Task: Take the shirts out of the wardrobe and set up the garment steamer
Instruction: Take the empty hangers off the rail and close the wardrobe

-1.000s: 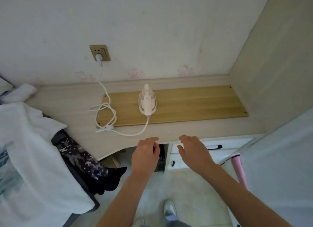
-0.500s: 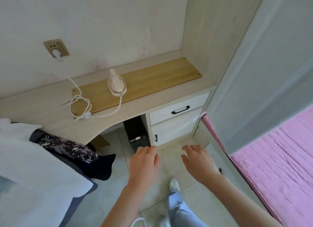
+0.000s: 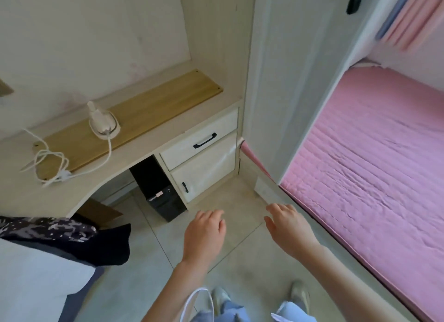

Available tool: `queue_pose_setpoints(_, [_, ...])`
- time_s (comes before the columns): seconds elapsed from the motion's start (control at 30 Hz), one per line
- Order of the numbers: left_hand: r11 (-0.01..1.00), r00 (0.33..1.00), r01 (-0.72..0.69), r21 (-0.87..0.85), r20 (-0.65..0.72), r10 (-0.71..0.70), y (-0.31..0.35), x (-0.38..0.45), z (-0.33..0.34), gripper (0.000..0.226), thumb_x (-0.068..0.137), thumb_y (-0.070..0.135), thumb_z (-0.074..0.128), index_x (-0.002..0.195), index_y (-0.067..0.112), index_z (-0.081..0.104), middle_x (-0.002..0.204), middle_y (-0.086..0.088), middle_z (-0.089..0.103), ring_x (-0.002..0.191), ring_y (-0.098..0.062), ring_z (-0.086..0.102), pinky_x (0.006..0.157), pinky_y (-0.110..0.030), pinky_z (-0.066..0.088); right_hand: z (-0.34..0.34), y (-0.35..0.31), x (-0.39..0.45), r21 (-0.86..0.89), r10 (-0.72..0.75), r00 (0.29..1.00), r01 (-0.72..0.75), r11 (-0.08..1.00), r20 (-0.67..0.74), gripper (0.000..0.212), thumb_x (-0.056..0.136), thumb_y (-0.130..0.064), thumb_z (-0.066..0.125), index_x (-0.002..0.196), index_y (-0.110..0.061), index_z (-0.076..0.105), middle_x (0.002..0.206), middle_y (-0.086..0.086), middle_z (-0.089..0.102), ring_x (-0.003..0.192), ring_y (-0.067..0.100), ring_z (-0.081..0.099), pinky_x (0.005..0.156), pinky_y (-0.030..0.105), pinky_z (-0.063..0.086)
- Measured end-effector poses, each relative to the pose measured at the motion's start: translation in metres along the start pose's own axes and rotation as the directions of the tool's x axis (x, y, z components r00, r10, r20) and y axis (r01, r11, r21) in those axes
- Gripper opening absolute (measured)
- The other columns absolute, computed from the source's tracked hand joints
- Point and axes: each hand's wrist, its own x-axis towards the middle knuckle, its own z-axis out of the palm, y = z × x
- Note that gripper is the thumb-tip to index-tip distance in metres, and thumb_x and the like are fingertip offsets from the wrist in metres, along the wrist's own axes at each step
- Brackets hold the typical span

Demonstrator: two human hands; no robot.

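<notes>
While both hands hang over the pale tiled floor point(image 3: 235, 268), neither holds anything: the left hand point(image 3: 204, 235) is palm down with fingers loosely relaxed, and the right hand point(image 3: 288, 228) reaches forward with its fingers spread and slack. The small white handheld garment steamer point(image 3: 103, 122) lies on the long yellow wooden board point(image 3: 153, 107) on the pale wood table point(image 3: 79, 189), well apart from both hands. Its white cord point(image 3: 50, 163) trails off the board in loose loops. Below the table stand a black computer tower point(image 3: 161, 191) and a cream drawer with a black handle point(image 3: 204, 141). White and dark patterned clothes point(image 3: 48, 254) lie piled at the lower left, and a pink quilted bed point(image 3: 374, 167) fills the right.
</notes>
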Motion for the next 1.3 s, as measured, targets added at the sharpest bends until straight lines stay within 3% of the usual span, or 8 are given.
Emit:
queue_pose_setpoints(0.27, [0.994, 0.994, -0.108, 0.003, 0.021, 0.108, 0.099, 0.027, 0.043, 0.029, 0.094, 0.025, 0.049, 0.118, 0.021, 0.064, 0.104, 0.006, 0.07, 0.099, -0.017, 0.058, 0.076, -0.03, 0.05, -0.026, 0.101, -0.025, 0.002, 0.101, 0.995, -0.101, 0.995, -0.01, 0.033, 0.097, -0.035, 0.04, 0.122, -0.017, 0.052, 0.118, 0.001, 0.062, 0.114, 0.026, 0.051, 0.085, 0.034, 0.045])
queue_pose_setpoints(0.43, [0.994, 0.993, -0.103, -0.031, 0.047, 0.105, 0.181, 0.047, 0.078, 0.029, 0.095, 0.026, 0.046, 0.119, 0.022, 0.063, 0.107, 0.007, 0.068, 0.102, -0.016, 0.056, 0.078, -0.031, 0.049, -0.05, 0.183, -0.029, -0.014, 0.107, 0.994, -0.107, 0.994, -0.018, 0.028, 0.098, -0.034, 0.038, 0.114, -0.017, 0.053, 0.114, 0.0, 0.062, 0.111, 0.025, 0.051, 0.077, 0.034, 0.044])
queue_pose_setpoints(0.7, [0.998, 0.997, -0.05, -0.026, 0.065, 0.052, 0.295, 0.096, 0.114, 0.028, 0.096, 0.027, 0.044, 0.118, 0.024, 0.062, 0.107, 0.007, 0.066, 0.103, -0.015, 0.054, 0.076, -0.031, 0.048, -0.102, 0.29, -0.003, -0.051, 0.03, 0.997, -0.033, 0.998, -0.067, 0.031, 0.099, -0.037, 0.038, 0.115, -0.016, 0.054, 0.113, 0.0, 0.064, 0.11, 0.026, 0.053, 0.082, 0.036, 0.048])
queue_pose_setpoints(1.13, [0.995, 0.996, -0.087, -0.056, -0.038, 0.085, 0.368, 0.201, 0.096, 0.03, 0.097, 0.02, 0.045, 0.122, 0.018, 0.061, 0.115, 0.001, 0.066, 0.105, -0.015, 0.057, 0.083, -0.027, 0.047, -0.173, 0.347, 0.081, -0.024, -0.079, 0.987, 0.076, 0.997, -0.142, 0.03, 0.099, -0.036, 0.039, 0.113, -0.015, 0.054, 0.111, 0.002, 0.064, 0.106, 0.026, 0.055, 0.081, 0.038, 0.05])
queue_pose_setpoints(1.3, [0.992, 0.993, -0.084, -0.089, -0.088, 0.077, 0.379, 0.256, 0.088, 0.03, 0.097, 0.021, 0.046, 0.123, 0.016, 0.061, 0.117, -0.001, 0.066, 0.103, -0.016, 0.06, 0.085, -0.029, 0.053, -0.199, 0.348, 0.134, -0.033, -0.115, 0.977, 0.111, 0.993, -0.18, 0.029, 0.099, -0.036, 0.04, 0.114, -0.016, 0.054, 0.111, 0.002, 0.064, 0.107, 0.026, 0.055, 0.08, 0.037, 0.05])
